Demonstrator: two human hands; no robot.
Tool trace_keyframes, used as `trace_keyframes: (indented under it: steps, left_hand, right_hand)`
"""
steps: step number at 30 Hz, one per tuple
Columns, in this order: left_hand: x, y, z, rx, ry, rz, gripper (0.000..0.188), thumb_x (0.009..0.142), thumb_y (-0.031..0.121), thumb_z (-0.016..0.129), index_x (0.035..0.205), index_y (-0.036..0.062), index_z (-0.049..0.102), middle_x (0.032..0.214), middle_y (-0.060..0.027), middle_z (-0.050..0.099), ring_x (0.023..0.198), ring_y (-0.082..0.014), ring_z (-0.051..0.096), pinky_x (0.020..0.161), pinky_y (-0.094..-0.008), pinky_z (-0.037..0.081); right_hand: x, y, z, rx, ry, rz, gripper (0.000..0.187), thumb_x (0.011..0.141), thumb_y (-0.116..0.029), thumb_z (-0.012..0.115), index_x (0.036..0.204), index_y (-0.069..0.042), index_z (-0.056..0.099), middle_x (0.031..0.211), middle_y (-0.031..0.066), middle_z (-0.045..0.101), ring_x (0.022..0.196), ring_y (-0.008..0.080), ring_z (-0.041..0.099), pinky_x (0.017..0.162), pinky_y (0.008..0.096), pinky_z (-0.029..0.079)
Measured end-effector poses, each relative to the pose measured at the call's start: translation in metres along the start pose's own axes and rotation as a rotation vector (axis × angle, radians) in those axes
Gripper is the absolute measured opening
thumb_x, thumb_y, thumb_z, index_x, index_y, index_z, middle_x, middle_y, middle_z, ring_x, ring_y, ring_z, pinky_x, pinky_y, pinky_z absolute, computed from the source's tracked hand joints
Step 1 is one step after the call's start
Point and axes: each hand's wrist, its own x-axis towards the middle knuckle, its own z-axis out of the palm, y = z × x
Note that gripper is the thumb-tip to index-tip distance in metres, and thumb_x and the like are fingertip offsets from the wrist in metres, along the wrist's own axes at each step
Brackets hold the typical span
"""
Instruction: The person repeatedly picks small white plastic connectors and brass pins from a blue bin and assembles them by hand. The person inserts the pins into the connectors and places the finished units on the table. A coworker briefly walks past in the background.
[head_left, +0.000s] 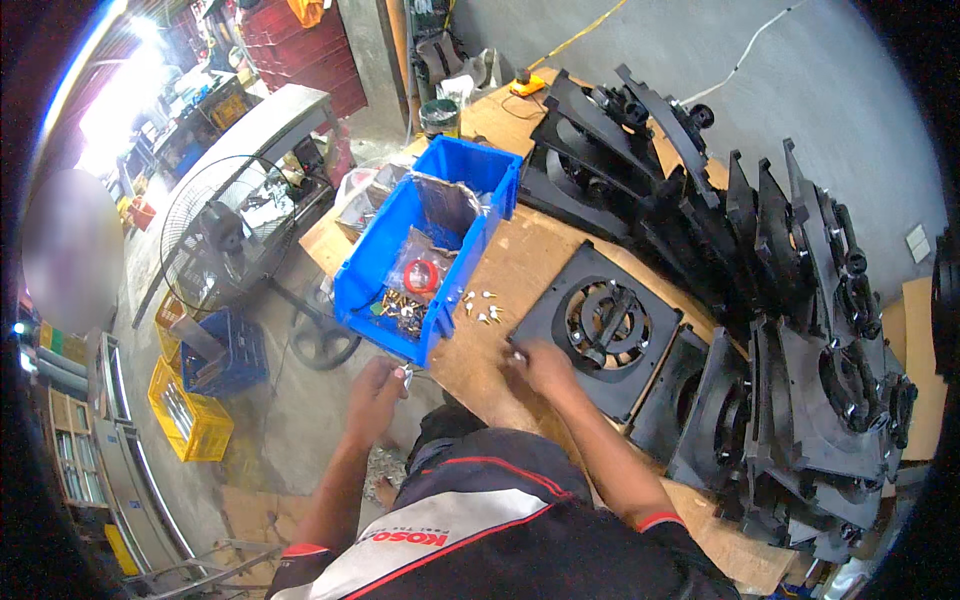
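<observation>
My left hand (376, 400) is just off the near end of a blue plastic bin (345, 290), its fingers closed on a small shiny silvery piece (405, 376). On the wooden table (470, 370), my right hand (548, 370) lies by the near left corner of a black square panel (640, 370) with a round grilled opening. Its fingers are bent together around a tiny pale spot, too small to name. Several small brass-coloured fittings (484, 317) lie between bin and panel. More loose metal pieces (400, 312) and a red ring in a clear bag (421, 276) sit in the bin.
Many similar black panels (790, 400) stand stacked along the right and far side of the table. A pedestal fan (225, 235) is at the left, with yellow (190, 410) and blue crates (235, 355) on the floor. A yellow tool (526, 84) rests at the table's far end.
</observation>
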Motion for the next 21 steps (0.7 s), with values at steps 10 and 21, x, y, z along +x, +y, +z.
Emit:
trace_keyframes:
  steps: [10,21]
  left_hand:
    - [-0.001,-0.010,-0.003,-0.008,0.093,-0.056,0.018,0.098,0.019,0.057,0.100,0.0012,0.060,0.080,-0.0039,0.062,0.071,-0.0113,0.059,0.065,-0.0294,0.047]
    - [-0.031,-0.046,-0.019,-0.022,0.205,-0.160,0.020,0.096,0.021,0.059,0.098,0.0011,0.057,0.076,-0.0053,0.060,0.067,-0.0131,0.059,0.062,-0.0295,0.047]
  right_hand:
    - [0.083,0.003,0.039,-0.189,0.054,-0.084,0.033,0.083,-0.023,0.068,0.112,-0.009,0.067,0.114,0.0182,0.063,0.106,0.0381,0.058,0.091,0.0472,0.048]
    - [0.085,-0.097,-0.026,0.338,0.383,-0.494,0.022,0.085,-0.014,0.065,0.106,-0.004,0.066,0.100,0.0155,0.066,0.097,0.0358,0.062,0.088,0.0443,0.048]
